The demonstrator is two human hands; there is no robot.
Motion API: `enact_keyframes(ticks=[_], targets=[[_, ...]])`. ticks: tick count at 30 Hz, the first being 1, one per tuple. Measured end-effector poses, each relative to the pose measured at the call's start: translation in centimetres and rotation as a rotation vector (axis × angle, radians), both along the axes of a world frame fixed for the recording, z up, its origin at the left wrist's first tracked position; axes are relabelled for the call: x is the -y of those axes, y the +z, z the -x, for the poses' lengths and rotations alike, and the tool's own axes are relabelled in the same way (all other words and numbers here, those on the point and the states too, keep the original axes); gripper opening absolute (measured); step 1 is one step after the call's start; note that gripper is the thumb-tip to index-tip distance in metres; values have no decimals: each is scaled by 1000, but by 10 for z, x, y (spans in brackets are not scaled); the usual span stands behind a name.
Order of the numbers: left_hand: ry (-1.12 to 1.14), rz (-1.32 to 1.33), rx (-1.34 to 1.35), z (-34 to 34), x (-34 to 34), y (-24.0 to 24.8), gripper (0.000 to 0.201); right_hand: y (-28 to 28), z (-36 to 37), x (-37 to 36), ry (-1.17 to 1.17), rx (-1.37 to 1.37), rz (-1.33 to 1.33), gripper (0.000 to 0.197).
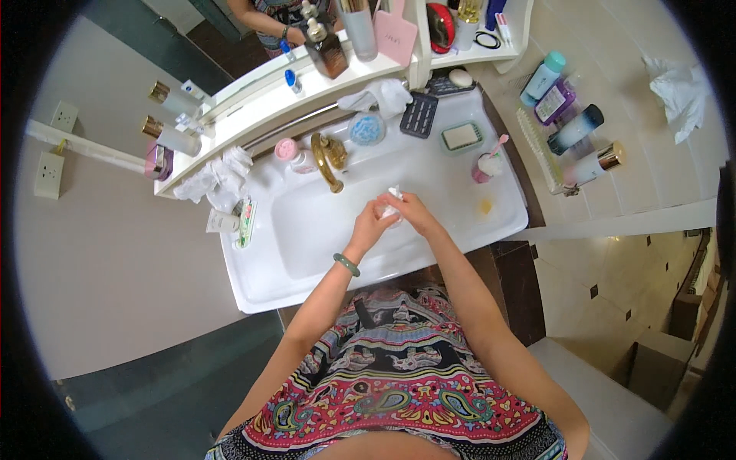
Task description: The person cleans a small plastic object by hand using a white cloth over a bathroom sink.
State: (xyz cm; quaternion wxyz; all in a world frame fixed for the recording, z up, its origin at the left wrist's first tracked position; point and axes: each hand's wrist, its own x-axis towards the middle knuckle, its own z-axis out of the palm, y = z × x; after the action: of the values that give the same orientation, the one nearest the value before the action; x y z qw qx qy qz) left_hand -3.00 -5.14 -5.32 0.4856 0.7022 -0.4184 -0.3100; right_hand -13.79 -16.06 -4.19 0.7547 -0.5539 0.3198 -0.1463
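Closest to me is the person's patterned dress [383, 360], and beyond it both bare forearms reach over the white basin [307, 276]. A green bangle [346, 265] circles the left wrist. The left hand [374, 220] and right hand [415, 212] meet above the bowl, fingers curled nearly closed around a small white object [392, 205]. The grip looks light, on the fingertips; whether the object is cloth, paper or a little container, I can't tell from here.

If those fingers are wet or soapy, I'd expect the object could slip and drop into the bowl just below. A careless swing of the right elbow might knock the pink cup [482, 170] with its toothbrush, since it stands on the basin's right ledge.

Farther back, the brass faucet [331, 159] sits between a pink-lidded bottle [296, 156] and a round blue-and-white dish [366, 129]. Farthest, the dark glass bottle [326, 52] on the narrow shelf [264, 123] could topple if bumped.
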Motion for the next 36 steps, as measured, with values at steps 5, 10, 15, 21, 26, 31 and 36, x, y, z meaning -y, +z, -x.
enact_keyframes(ticks=[5, 10, 15, 21, 26, 31, 36], targets=[[17, -294, 181, 8, 17, 25, 35, -1, 6, 25, -99, -63, 140, 32], [158, -425, 275, -3, 27, 10, 38, -10, 16, 22, 40, 11, -388, 25], [369, -81, -689, -18, 29, -10, 25, -8, 9, 15, -238, 275, -814, 6], [394, 49, -1398, -19, 32, -5, 24, -49, 33, 38, -284, 363, -1034, 31], [369, -33, -1534, 17, 63, 21, 32, -45, 16, 37, -90, 311, -1088, 42], [596, 184, -1350, 6, 51, -13, 38, -41, 22, 65, -299, 400, -873, 33], [706, -54, -1280, -19, -1, -76, 41, -33, 8, 88, -204, -22, -196, 28]])
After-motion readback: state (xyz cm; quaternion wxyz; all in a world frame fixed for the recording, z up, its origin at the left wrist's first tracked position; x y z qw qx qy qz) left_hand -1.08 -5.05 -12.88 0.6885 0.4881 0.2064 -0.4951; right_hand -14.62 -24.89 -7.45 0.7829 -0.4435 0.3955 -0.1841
